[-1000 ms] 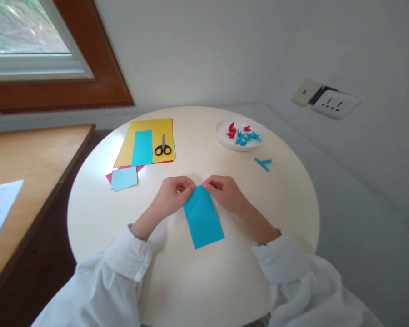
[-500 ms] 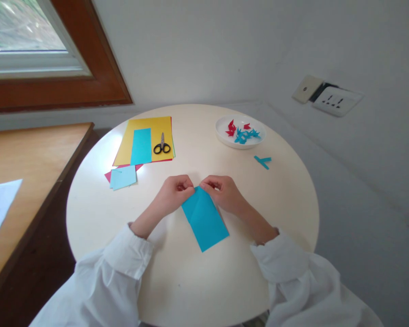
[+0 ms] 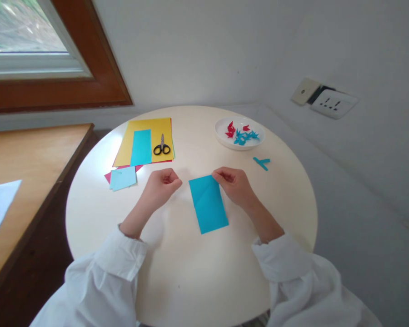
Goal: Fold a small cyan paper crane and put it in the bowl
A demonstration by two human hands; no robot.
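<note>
A blue rectangular sheet of paper (image 3: 209, 206) with a diagonal crease near its top hangs over the table, or rests on it; I cannot tell which. My right hand (image 3: 235, 184) pinches its upper right corner between thumb and fingers. To the left of the sheet, apart from it, is my left hand (image 3: 163, 186), closed with the thumb against the curled fingers and nothing visible in it.
On the round white table (image 3: 191, 281), black-handled scissors (image 3: 162, 146) and a blue strip (image 3: 141, 146) lie on yellow paper (image 3: 122, 152). Pale blue papers (image 3: 123, 178) lie nearer. A white plate (image 3: 221, 141) holds red and blue folded pieces; blue scraps (image 3: 261, 162) lie beside it.
My left hand has let go of the blue paper and moved left. My right hand has shifted right and slightly away with the sheet, which now stands straighter.
</note>
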